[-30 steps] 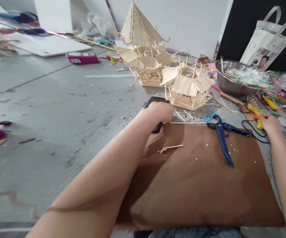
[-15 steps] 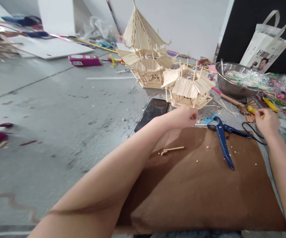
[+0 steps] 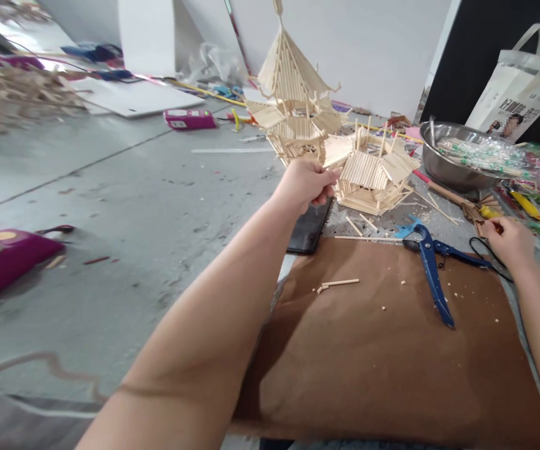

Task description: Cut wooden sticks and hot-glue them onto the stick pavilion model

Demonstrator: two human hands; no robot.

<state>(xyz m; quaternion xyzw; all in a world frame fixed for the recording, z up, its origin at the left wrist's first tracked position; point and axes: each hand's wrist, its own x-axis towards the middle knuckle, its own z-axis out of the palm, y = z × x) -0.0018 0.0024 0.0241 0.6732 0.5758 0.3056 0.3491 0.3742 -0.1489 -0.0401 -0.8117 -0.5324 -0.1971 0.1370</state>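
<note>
My left hand (image 3: 308,184) reaches out to the smaller pavilion model (image 3: 366,170), built of thin wooden sticks with open posts on top. Thumb and fingers are pinched at the left edge of its lower roof. Behind it rises a taller stick pavilion (image 3: 293,69) with a pointed roof. On the right, my right hand (image 3: 511,244) is closed, its fingers curled just below a yellow-tipped object (image 3: 488,212); what it holds is not clear. Between the hands lies a blue-handled cutter (image 3: 434,269), beside a long thin stick (image 3: 368,238).
Brown paper (image 3: 382,375) lies in front, with stick offcuts (image 3: 340,284). A black phone (image 3: 310,228) sits under my left wrist. A metal bowl (image 3: 462,178) of packaged sticks and a white bag (image 3: 514,94) stand right. Purple devices (image 3: 190,119) lie left.
My left hand has moved up and left, from in front of the smaller pavilion to its left roof edge. My right hand has drawn slightly down from the yellow object. The view has shifted left.
</note>
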